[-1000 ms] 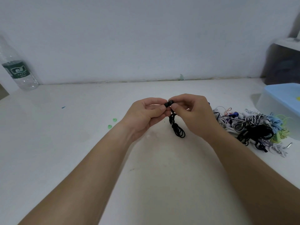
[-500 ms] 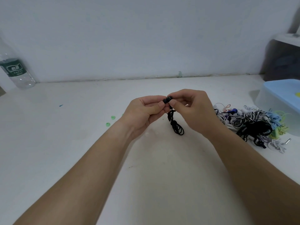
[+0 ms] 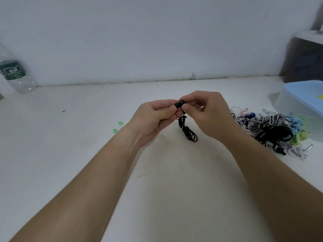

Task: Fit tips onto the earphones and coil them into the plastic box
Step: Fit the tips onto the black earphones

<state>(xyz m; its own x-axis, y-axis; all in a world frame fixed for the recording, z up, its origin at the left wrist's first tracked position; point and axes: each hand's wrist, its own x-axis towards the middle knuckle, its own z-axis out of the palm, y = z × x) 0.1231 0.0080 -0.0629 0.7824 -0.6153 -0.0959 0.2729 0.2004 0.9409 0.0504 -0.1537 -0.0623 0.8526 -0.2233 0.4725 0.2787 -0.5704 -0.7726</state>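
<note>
- The left hand (image 3: pixel 153 117) and the right hand (image 3: pixel 208 116) meet above the middle of the white table (image 3: pixel 70 163), their fingertips almost touching.
- Between them they hold a pair of black earphones (image 3: pixel 183 122) by one earbud (image 3: pixel 180 103).
- The left grip pinches the earbud from the left with thumb and forefinger. The right grip pinches it from the right with thumb and bent forefinger.
- The earbud sits right between the two grips, and only its dark top shows. Whether a tip is on it cannot be told.
- The cable (image 3: pixel 190 134) hangs below the grips in a tied bundle of loops, nearer the camera than the fingers. It is unclear whether the lowest loops touch the table.
- Two green tips (image 3: pixel 120 123) lie on the table to the left of the left hand, apart from it.
- A tangled pile of earphones (image 3: pixel 272 130) lies to the right of the right wrist, against the plastic box (image 3: pixel 293 110) with a blue lid at the right edge.
- A water bottle (image 3: pixel 14 75) stands far left by the wall.
</note>
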